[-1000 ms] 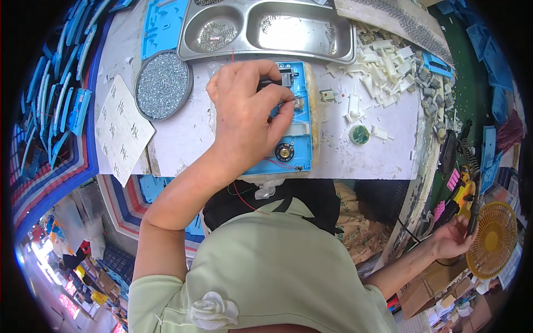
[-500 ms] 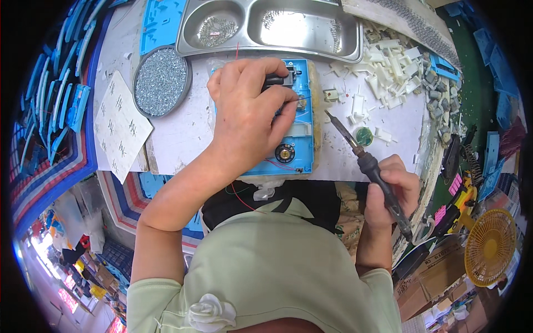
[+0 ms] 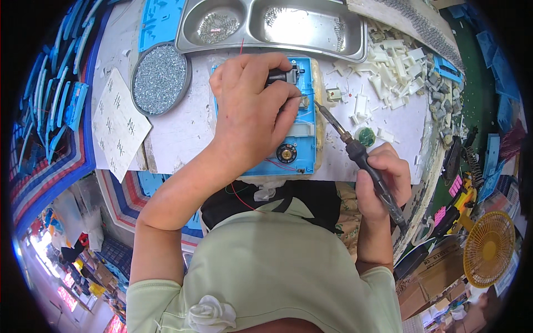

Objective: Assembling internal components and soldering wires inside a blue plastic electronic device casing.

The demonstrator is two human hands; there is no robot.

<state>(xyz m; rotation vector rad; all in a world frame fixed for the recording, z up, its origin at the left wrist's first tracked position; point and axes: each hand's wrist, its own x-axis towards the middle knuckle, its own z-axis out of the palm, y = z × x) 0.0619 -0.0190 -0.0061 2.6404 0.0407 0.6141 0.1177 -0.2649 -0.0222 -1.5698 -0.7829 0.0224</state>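
My right hand [image 3: 384, 182] grips a black-handled soldering iron [image 3: 361, 155]. Its tip is at the right edge of a blue plastic housing [image 3: 304, 161], close to a small metal part [image 3: 304, 102]. Across the housing lies my left hand [image 3: 247, 108], thumb and forefinger pinched near that metal part. A thin wire shows at these fingertips. Inside the housing sit a round black speaker [image 3: 286, 153], a pale strip [image 3: 301, 130] and a black part [image 3: 283, 75] at the far end. My left hand hides the housing's left side.
Behind stands a steel tray [image 3: 266, 50] with small springs. A bowl of metal screws [image 3: 161, 80] and a marked paper sheet [image 3: 119, 125] lie left. To the right are white plastic pieces [image 3: 397, 69], a green round piece [image 3: 366, 136] and a yellow fan [image 3: 488, 250].
My right hand has brought the soldering iron left and up, so its tip has moved from beside the housing to its right edge. My left hand stays pinched in nearly the same place.
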